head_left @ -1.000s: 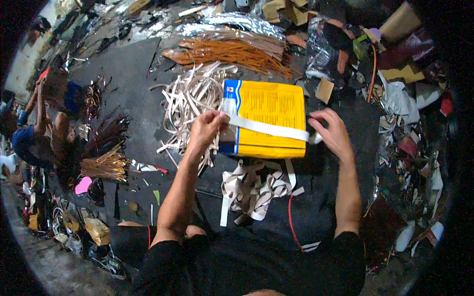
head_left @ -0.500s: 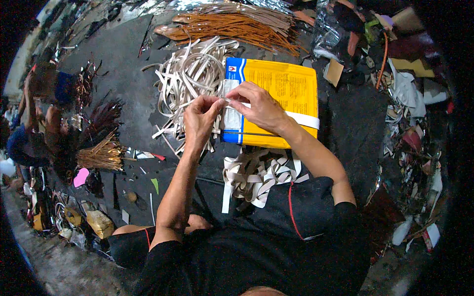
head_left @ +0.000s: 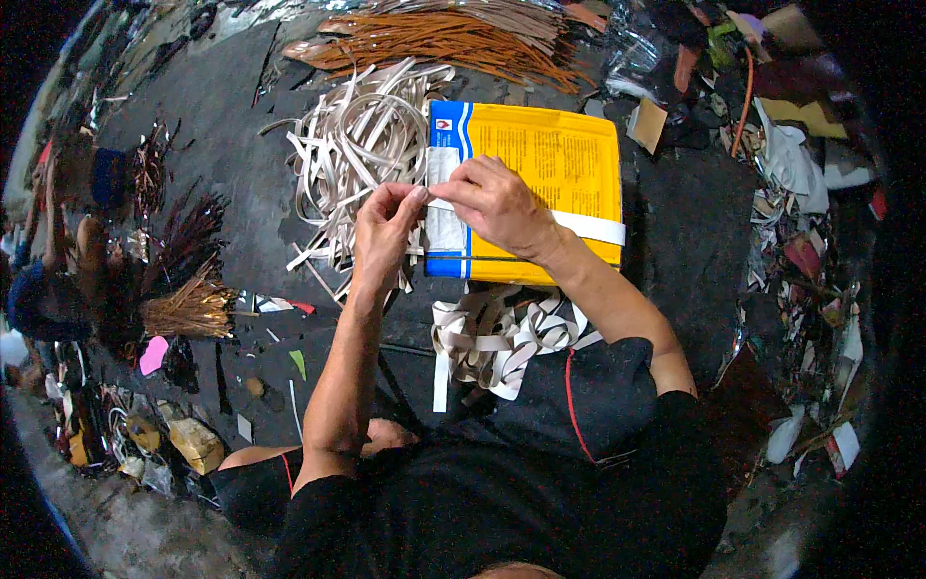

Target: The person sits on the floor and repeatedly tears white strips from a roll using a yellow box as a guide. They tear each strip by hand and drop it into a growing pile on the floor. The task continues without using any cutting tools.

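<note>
L hand (head_left: pixel 384 227) & R hand (head_left: pixel 497 207) pinch white strip (head_left: pixel 590 228) nr L edge of yellow pkg (head_left: pixel 555 145); strip runs to pkg's R edge. Dark floor (head_left: pixel 690 261) btwn that edge & scraps (head_left: pixel 803 256).

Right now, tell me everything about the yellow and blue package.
The package is boxy, mostly yellow with columns of dark print; its left end is blue, edged by a wavy white line and bearing a pale patch. Card or plastic, I can't tell. It lies flat beside a loose heap of pale strips. A white strip crosses it, and a thin dark line runs along its lower part. The right hand hides part of its middle; touching or not is unclear.
</note>
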{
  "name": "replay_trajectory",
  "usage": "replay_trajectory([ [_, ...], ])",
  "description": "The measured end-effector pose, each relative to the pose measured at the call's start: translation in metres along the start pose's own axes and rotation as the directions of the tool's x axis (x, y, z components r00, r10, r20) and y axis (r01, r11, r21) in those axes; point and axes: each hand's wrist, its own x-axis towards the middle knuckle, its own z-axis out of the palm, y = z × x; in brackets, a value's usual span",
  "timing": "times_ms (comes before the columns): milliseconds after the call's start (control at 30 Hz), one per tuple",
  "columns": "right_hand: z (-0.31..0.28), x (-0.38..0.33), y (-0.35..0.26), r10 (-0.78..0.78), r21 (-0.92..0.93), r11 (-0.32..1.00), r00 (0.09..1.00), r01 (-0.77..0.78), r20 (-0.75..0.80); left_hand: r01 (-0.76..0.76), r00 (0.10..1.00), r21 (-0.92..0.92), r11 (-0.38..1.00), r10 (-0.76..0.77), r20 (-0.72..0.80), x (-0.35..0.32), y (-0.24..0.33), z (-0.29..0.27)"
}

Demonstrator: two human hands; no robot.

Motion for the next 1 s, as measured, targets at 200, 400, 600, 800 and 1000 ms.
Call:
replay_trajectory([
  [200, 0.001, 0.002, -0.009, -0.028, -0.085, 0.996, 0.999, 0.026, -0.018, 0.033, 0.999, 0.049, 0.998, -0.033, -0.012, 0.004, 0.003, 0.003],
  [400, 0.008, 0.002, -0.008, 0.097, 0.025, 0.995, 0.992, -0.095, -0.082, 0.113, 0.994, -0.194, 0.975, -0.113, 0.007, -0.003, -0.003, 0.000],
  [600, 0.009, 0.003, -0.004, 0.079, -0.011, 0.997, 0.995, -0.079, -0.056, -0.003, 0.997, 0.001, 1.000, 0.003, -0.075, -0.008, 0.002, 0.006],
  [800, 0.005, 0.003, -0.007, 0.088, 0.060, 0.995, 0.996, -0.086, -0.034, 0.025, 0.999, -0.080, 0.996, -0.028, -0.038, 0.001, -0.013, 0.005],
  [1000, 0.005, 0.002, -0.004, 0.080, 0.080, 0.994, 0.997, -0.079, -0.019, 0.101, 0.995, -0.132, 0.986, -0.101, 0.005, 0.004, -0.018, -0.001],
])
